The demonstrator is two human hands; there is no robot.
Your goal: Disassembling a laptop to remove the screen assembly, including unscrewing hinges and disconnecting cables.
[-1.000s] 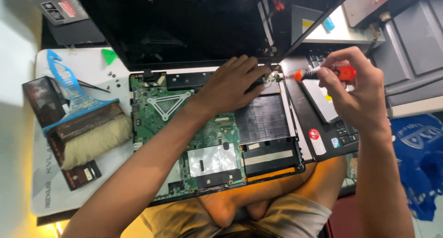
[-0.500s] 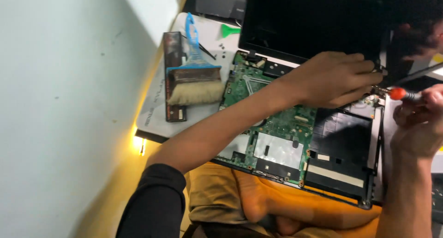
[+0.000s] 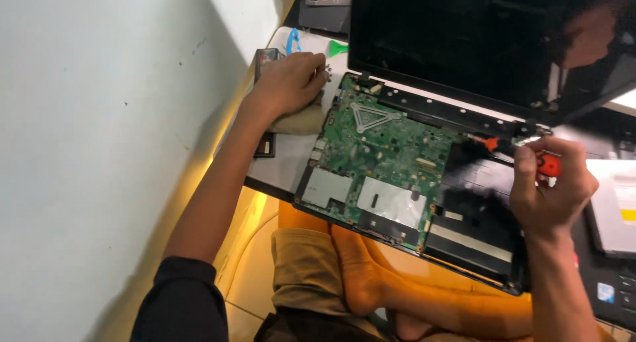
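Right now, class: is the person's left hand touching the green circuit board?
Apart. The head view shows the left hand resting over the brush on the white mat, with bare mat between it and the green circuit board.

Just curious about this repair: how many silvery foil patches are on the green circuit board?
2. One foil patch sits at the board's near-left corner; a larger one lies right of it, along the near edge. Others may hide beneath the black frame.

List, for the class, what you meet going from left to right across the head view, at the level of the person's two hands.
Pale wall → left hand resting on a brush → green circuit board of the opened laptop → red-handled screwdriver → right hand holding it.
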